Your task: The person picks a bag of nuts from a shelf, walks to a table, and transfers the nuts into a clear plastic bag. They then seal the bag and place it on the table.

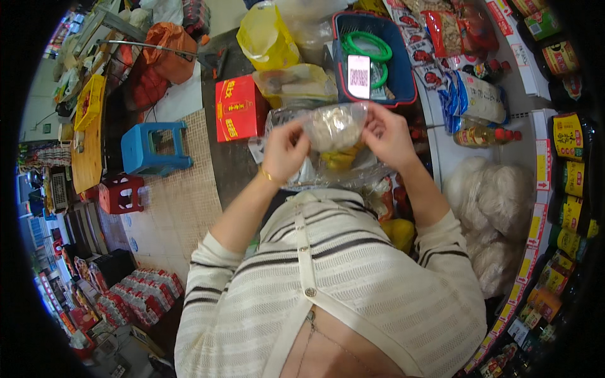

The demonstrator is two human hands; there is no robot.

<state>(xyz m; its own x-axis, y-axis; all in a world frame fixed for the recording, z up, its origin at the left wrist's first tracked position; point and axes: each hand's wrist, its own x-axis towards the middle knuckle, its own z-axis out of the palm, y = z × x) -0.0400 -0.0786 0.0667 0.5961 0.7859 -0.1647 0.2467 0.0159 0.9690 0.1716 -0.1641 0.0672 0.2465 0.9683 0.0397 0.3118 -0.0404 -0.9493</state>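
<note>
Between my hands is a clear plastic bag [335,125] with pale pieces of food inside; what they are I cannot tell. My left hand [286,146] grips its left edge, and my right hand [388,134] pinches its upper right corner. Below the bag, a yellow package [341,159] shows among crumpled clear plastic. A red cardboard box [238,108] stands left of my left hand. Beyond my right hand is a dark blue basket [403,52] with a red rim, holding green rings [368,45] and a phone [358,78] whose screen shows a printed-style code.
Yellow plastic bags [269,38] lie beyond the bag. Shelves with bottles [487,137] and packets [477,97] run along my right, above large bundles in clear plastic [491,198]. A blue stool [153,147] and a red stool [121,193] stand on the floor at left.
</note>
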